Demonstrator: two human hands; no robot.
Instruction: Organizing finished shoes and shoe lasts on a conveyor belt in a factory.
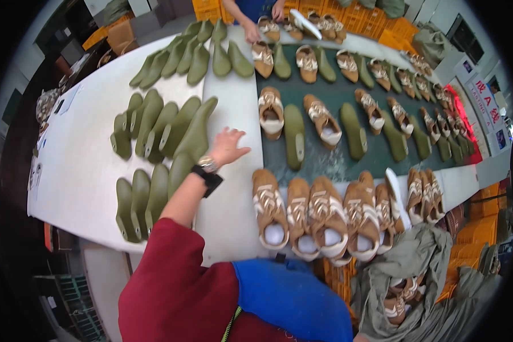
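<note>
My left hand [229,146], fingers apart and holding nothing, hovers over the white table [228,228]. A watch and a black band are on its wrist. Just left of it, a green shoe last [200,134] leans among several others in the middle group. To its right, on the dark green conveyor belt [328,162], lie a brown and white shoe [271,117] and a green last [294,137]. My right hand is out of view.
More lasts stand in groups at the far left [196,62] and near left [141,196]. Brown shoes [328,211] line the belt's near edge. A grey sack [433,251] with shoes sits at lower right. Across the belt, another person's hand [252,33] is near shoes; orange crates [356,20] stand behind.
</note>
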